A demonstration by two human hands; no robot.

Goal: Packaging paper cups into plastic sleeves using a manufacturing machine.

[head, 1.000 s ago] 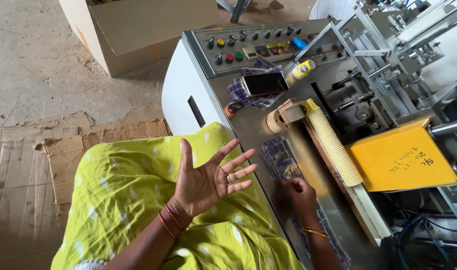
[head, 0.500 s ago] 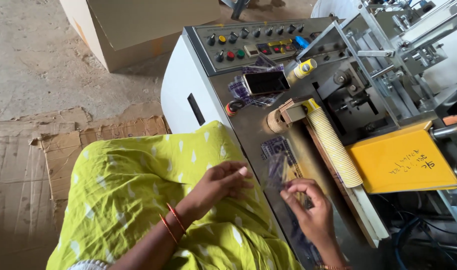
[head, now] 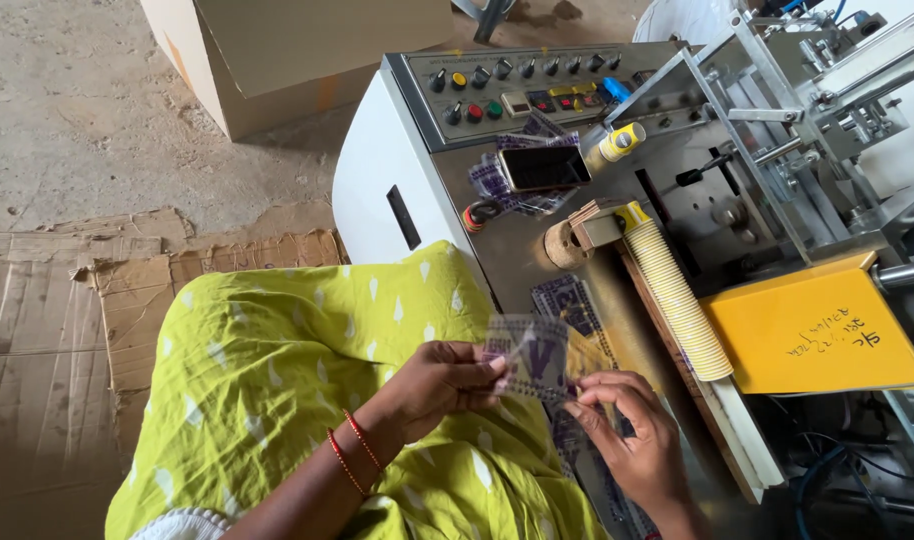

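You hold a printed paper blank (head: 529, 362) up over your lap, just in front of the machine's steel table (head: 617, 300); your left hand (head: 439, 385) has its fingers closed on the blank's left edge and your right hand (head: 627, 440) pinches the lower right corner, so the sheet stays flat and its face turns up to your eyes. More blanks (head: 567, 300) lie on the table just beyond, within easy reach, beside the long row of nested cups (head: 677, 300) lying along the machine's chute. A phone (head: 544, 166) rests on loose blanks below the control panel (head: 517, 85), out of your hands' way.
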